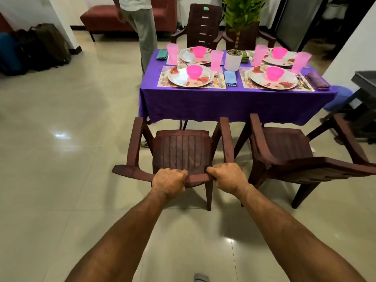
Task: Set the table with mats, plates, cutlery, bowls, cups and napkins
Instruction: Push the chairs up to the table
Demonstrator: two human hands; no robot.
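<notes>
A table under a purple cloth (223, 104) carries several place settings: floral mats, floral plates (179, 79), pink bowls (194, 71), pink cups (216, 60), cutlery (217, 76) and folded napkins (230, 77). A brown plastic chair (183, 147) stands in front of the table, facing it. My left hand (168, 181) and my right hand (228, 176) both grip the top edge of its backrest, side by side.
A second brown chair (289, 151) stands to the right, two more at the table's far side. A white pot with a plant (233, 60) sits mid-table. A person (140, 27) stands beyond the table's left corner. Bags line the left wall; a dark stand is at right.
</notes>
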